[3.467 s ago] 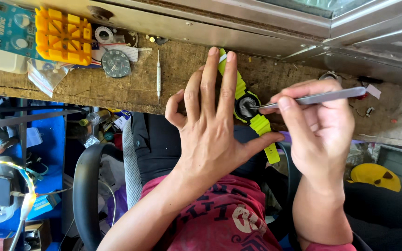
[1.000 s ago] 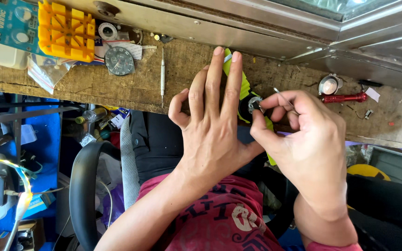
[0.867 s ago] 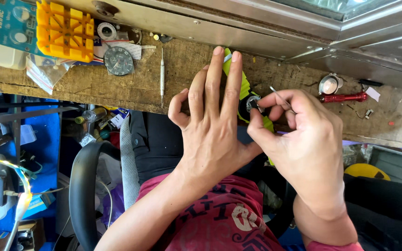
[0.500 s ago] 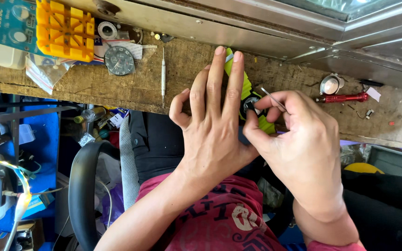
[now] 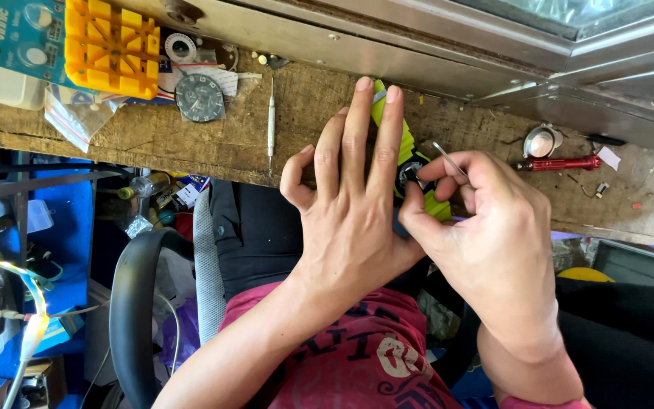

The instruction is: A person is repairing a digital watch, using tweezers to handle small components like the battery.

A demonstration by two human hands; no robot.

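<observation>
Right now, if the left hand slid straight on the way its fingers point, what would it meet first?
Probably the metal ledge at the back of the wooden bench; the left hand already lies on the green watch strap, though depth is unclear.

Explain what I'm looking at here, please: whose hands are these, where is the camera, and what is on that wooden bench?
There is one view, from a camera worn on the person's head, looking down at their own two bare hands. The left hand lies flat, pressing a watch with a yellow-green strap onto the wooden bench. The right hand pinches a thin metal tool with its tip at the watch case. Also on the bench: an orange plastic holder block, a loose dark watch dial, a slim silver pin tool, a red-handled screwdriver and a small metal cup. Below is the person's red shirt.
</observation>
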